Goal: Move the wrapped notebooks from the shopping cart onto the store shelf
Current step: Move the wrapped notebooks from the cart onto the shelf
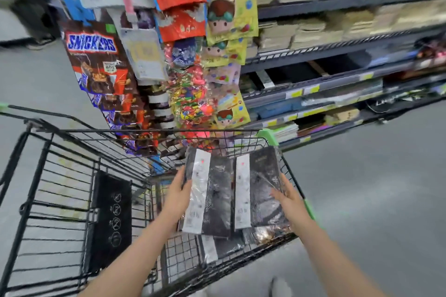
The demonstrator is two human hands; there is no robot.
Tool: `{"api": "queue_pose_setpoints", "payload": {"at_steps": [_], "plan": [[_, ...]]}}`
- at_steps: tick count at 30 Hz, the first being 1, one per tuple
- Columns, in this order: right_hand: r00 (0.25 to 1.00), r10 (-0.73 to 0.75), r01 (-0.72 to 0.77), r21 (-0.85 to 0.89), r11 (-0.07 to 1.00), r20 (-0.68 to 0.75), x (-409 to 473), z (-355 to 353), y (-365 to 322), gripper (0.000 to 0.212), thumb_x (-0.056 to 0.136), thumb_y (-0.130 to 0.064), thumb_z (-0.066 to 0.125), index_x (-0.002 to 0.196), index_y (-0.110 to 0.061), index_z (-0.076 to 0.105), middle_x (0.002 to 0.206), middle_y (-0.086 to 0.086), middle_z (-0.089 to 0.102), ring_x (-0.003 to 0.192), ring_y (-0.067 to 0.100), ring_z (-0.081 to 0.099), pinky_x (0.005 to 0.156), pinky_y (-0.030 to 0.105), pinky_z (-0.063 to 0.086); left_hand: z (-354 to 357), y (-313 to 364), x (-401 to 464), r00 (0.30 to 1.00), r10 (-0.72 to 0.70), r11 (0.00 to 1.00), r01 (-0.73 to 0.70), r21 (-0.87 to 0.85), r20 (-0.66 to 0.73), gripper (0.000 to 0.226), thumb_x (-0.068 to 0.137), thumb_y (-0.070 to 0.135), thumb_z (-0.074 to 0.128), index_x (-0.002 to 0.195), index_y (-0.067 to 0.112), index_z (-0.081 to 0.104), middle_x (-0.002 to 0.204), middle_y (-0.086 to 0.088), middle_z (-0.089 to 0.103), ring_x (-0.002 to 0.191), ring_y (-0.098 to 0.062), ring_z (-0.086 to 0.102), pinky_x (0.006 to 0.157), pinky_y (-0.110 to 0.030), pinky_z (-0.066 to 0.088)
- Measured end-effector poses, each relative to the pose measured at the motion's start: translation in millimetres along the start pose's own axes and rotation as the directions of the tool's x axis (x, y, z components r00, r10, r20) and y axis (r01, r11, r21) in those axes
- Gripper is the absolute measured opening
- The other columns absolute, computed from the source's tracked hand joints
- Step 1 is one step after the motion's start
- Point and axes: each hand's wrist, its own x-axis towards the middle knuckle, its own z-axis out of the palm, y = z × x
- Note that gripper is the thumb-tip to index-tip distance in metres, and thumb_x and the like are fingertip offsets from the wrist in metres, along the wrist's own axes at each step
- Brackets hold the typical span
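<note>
So, both hands on the notebooks, mid-lift out of the cart

The left hand (179,191) has its fingers (187,184) curled over the left edge of the left notebook (208,194), and the right hand (288,200) has its fingers clamped on the right edge of the right notebook (261,187), thumb lying across the wrap. The two wrapped notebooks sit side by side, raised over the shopping cart's (72,176) near right corner, with more packs (222,247) lying in the basket underneath. Looks like the pickup step, so next I'd guess a swing right toward the store shelf (337,84), keeping the pair squeezed together. Their long axes run away from the person, white label strips pointing toward the hanging candy bags (96,62).
</note>
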Motion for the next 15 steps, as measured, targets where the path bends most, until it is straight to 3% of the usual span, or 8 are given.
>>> {"api": "queue_pose_setpoints", "payload": {"at_steps": [3, 6, 9, 12, 15], "plan": [[0.997, 0.005, 0.002, 0.095, 0.995, -0.073, 3.2, -42.6, 3.9, 0.062, 0.090, -0.007, 0.055, 0.143, -0.027, 0.029, 0.145, -0.003, 0.039, 0.130, 0.020, 0.042, 0.109, 0.036, 0.033, 34.6, 24.7, -10.7, 1.000, 0.019, 1.000, -0.020, -0.008, -0.005, 0.048, 0.098, 0.013, 0.041, 0.144, 0.016, 0.029, 0.126, 0.011, 0.038, 0.121, -0.008, 0.036, 0.088, -0.015, 0.027], [0.995, -0.003, 0.017, 0.133, 0.991, -0.104, 6.5, -99.8, 7.4, 0.064, 0.089, -0.006, 0.056, 0.143, -0.025, 0.030, 0.141, -0.002, 0.043, 0.128, 0.023, 0.045, 0.110, 0.043, 0.033, 77.6, 43.3, -13.3, 1.000, 0.025, 1.000, -0.025, 0.004, -0.009, 0.047, 0.098, 0.015, 0.041, 0.144, 0.018, 0.029, 0.145, 0.000, 0.036, 0.131, -0.018, 0.037, 0.101, -0.028, 0.031], [0.991, -0.029, 0.050, 0.162, 0.985, -0.129, 10.4, -166.5, 9.8, 0.061, 0.091, -0.001, 0.051, 0.144, -0.020, 0.029, 0.139, 0.002, 0.045, 0.124, 0.023, 0.048, 0.108, 0.038, 0.035, 134.7, 63.2, -16.0, 1.000, 0.008, 1.000, -0.008, -0.003, -0.011, 0.048, 0.098, 0.018, 0.042, 0.144, 0.019, 0.028, 0.147, -0.005, 0.036, 0.133, -0.023, 0.037, 0.107, -0.035, 0.030], [0.988, -0.022, 0.055, 0.213, 0.975, -0.156, 15.8, -237.3, 13.5, 0.059, 0.092, 0.004, 0.046, 0.144, -0.017, 0.028, 0.140, 0.007, 0.045, 0.125, 0.026, 0.048, 0.097, 0.033, 0.042, 200.7, 88.1, -20.6, 1.000, -0.002, 0.999, 0.001, -0.052, -0.007, 0.049, 0.098, 0.016, 0.042, 0.144, 0.017, 0.027, 0.147, -0.007, 0.035, 0.133, -0.023, 0.036, 0.108, -0.034, 0.029], [0.985, -0.005, 0.049, 0.250, 0.967, -0.173, 22.6, -304.3, 16.6, 0.057, 0.092, 0.004, 0.045, 0.143, -0.019, 0.031, 0.134, 0.009, 0.051, 0.117, 0.030, 0.054, 0.076, 0.020, 0.051, 264.2, 111.1, -24.7, 1.000, 0.017, 0.999, -0.017, -0.047, -0.009, 0.049, 0.098, 0.014, 0.042, 0.144, 0.015, 0.028, 0.149, -0.006, 0.032, 0.135, -0.022, 0.034, 0.110, -0.034, 0.026]]}}
